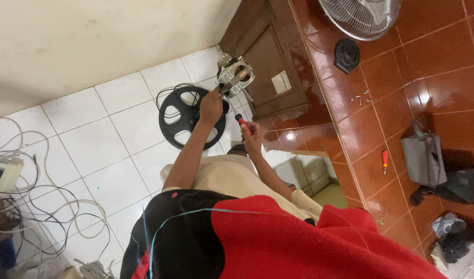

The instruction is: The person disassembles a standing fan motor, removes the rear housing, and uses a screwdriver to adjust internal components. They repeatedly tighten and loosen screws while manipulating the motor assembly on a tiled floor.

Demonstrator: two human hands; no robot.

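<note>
From the head view, the left hand [211, 106] grips the metal motor [235, 77] held above the white floor [108, 139], while the right hand [251, 138], fingers closed, clamps a red-handled screwdriver [242, 123] just below it.

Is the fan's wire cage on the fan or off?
Off. The wire cage lies by itself on the red tiles, apart from the motor that the left hand steadies.

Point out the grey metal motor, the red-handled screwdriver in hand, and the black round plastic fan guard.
Grey metal motor [235, 76], head view, on its housing.
Red-handled screwdriver [243, 124], head view, on the handle.
Black round plastic fan guard [183, 116], head view, on the hub.
</note>
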